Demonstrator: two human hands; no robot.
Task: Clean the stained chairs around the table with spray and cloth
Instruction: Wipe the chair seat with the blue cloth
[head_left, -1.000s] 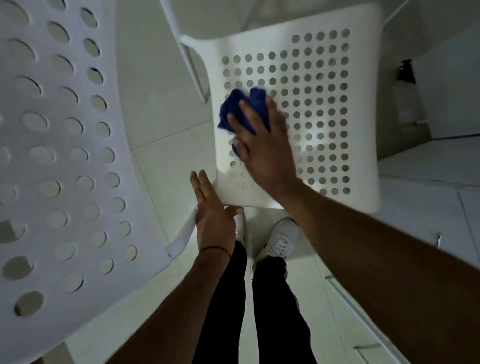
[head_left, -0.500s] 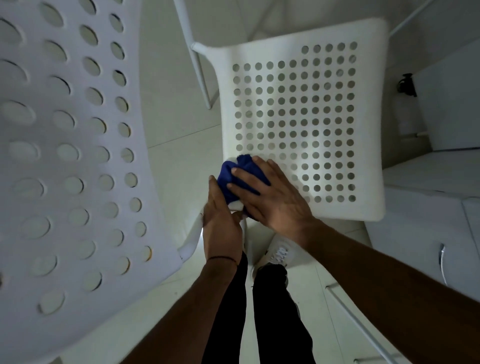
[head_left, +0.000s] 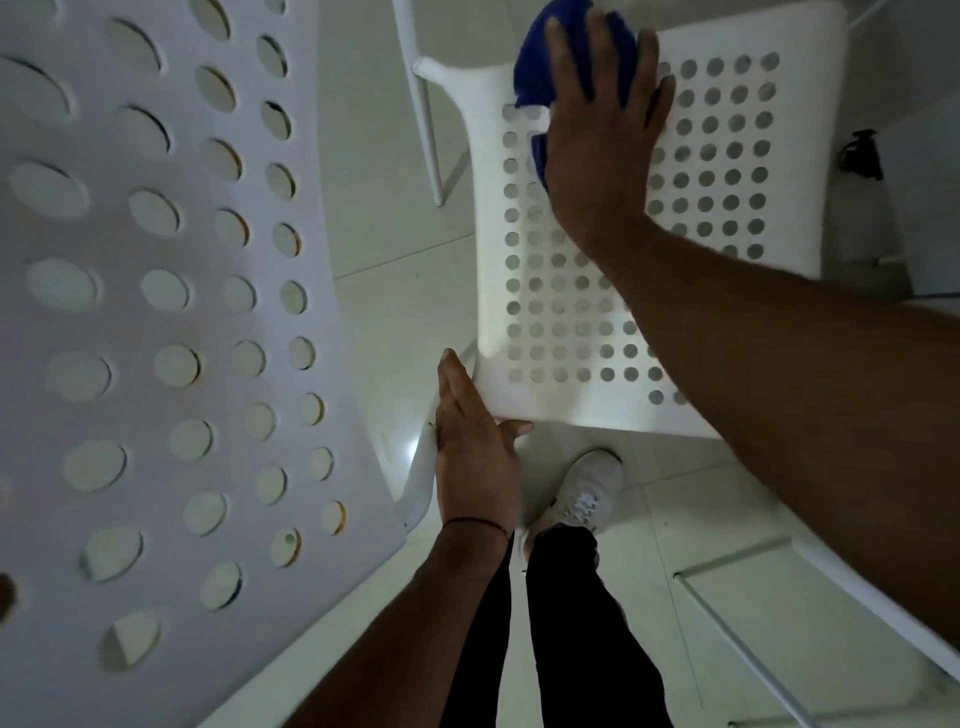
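A white perforated chair seat (head_left: 571, 322) lies ahead of me, seen from above. My right hand (head_left: 602, 119) presses a blue cloth (head_left: 535, 67) flat against the far left part of the seat, fingers spread and straight. My left hand (head_left: 475, 452) rests with straight fingers along the seat's near left corner, the thumb hooked under the front edge. A spray bottle (head_left: 865, 202) with a black trigger head stands on the floor to the right of the chair.
A second white perforated chair back (head_left: 156, 338) fills the left side, close to my left arm. White chair legs (head_left: 426, 119) stand on the pale tiled floor. A white frame (head_left: 753, 649) lies low at the right. My feet stand under the seat's front edge.
My right hand has swept the blue cloth from the near left corner up to the far part of the seat. My left hand stays at the near corner.
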